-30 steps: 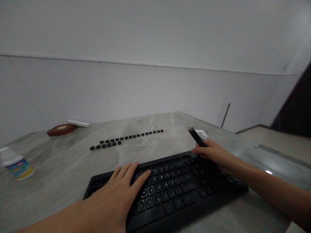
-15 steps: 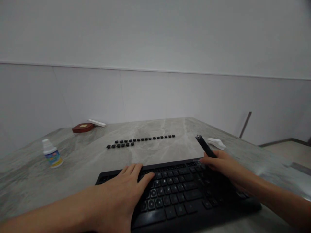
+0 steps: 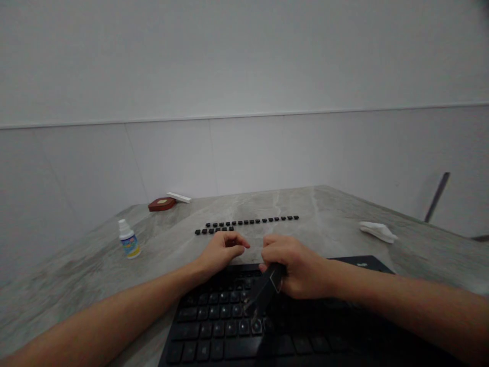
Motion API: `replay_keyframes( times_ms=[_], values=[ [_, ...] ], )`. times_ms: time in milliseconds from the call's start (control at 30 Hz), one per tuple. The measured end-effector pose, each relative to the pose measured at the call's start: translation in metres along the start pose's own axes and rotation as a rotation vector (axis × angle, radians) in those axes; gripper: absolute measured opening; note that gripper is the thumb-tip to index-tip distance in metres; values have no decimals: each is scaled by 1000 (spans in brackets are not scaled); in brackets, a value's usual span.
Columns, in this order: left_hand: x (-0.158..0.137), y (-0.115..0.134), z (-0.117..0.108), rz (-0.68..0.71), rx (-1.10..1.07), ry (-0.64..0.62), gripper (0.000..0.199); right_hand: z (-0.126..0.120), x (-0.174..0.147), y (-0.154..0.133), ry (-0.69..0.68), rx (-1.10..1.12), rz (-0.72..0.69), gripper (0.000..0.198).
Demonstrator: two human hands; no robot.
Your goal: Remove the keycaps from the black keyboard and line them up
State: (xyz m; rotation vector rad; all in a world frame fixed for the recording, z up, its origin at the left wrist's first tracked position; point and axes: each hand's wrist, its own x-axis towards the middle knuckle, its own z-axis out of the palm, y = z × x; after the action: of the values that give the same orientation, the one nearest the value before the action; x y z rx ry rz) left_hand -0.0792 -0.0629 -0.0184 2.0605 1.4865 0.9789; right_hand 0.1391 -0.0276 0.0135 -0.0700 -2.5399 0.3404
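One tool (image 3: 263,293) clasped in right grip (image 3: 294,267), over keyboard (image 3: 231,328); left grip (image 3: 220,252) half-open, empty.

We gripped a black tool (image 3: 263,293) in our right hand (image 3: 294,262), its end angled down over the black keyboard (image 3: 242,348), while our left hand (image 3: 223,252) curled loosely by the keyboard's far edge. Beyond, two rows of small black pieces (image 3: 251,221) lay between an upright bottle (image 3: 130,243) and a white bundle (image 3: 378,231).

Dim, flat grey light; pale glints dot the left keys (image 3: 218,329) of the keyboard (image 3: 301,326); its right half sinks into murk; detail softens toward the desk (image 3: 332,224)'s far edge.
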Motion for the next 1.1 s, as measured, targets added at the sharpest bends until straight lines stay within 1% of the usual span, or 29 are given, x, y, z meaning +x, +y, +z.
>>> replay_keyframes(
  times_ms=[100,167,200,267,333,433,533,600,667,800,900,1000,1100],
  values=[
    [-9,10,-8,113,-130,-133,12,21,8,9,-49,29,-222,13],
    [-13,15,-14,163,-218,-225,12,27,3,12,-119,1,-305,11],
    [-14,16,-16,186,-240,-258,14,27,0,13,-140,-12,-305,11],
    [-14,17,-18,220,-230,-310,14,25,-7,12,-141,-33,-256,11],
    [-14,17,-18,208,-197,-342,11,21,-11,12,-126,-42,-220,15],
    [-15,17,-16,171,-152,-372,11,18,-10,12,-131,-43,-240,23],
    [-15,21,-15,250,-84,-390,11,18,-7,11,-133,-25,-242,25],
    [-15,24,-15,311,-54,-376,12,18,-6,9,-120,9,-246,23],
    [-15,26,-15,332,-26,-354,14,16,-6,7,-75,74,-244,20],
    [-16,25,-15,327,-11,-333,13,11,-7,2,86,196,-180,25],
    [-15,21,-15,331,-56,-344,10,9,-7,1,137,242,-120,18],
    [-13,16,-17,363,-105,-395,10,9,-7,3,109,271,-94,14],
    [-11,13,-19,383,-141,-458,15,10,-7,5,66,267,-110,15]
  ],
)
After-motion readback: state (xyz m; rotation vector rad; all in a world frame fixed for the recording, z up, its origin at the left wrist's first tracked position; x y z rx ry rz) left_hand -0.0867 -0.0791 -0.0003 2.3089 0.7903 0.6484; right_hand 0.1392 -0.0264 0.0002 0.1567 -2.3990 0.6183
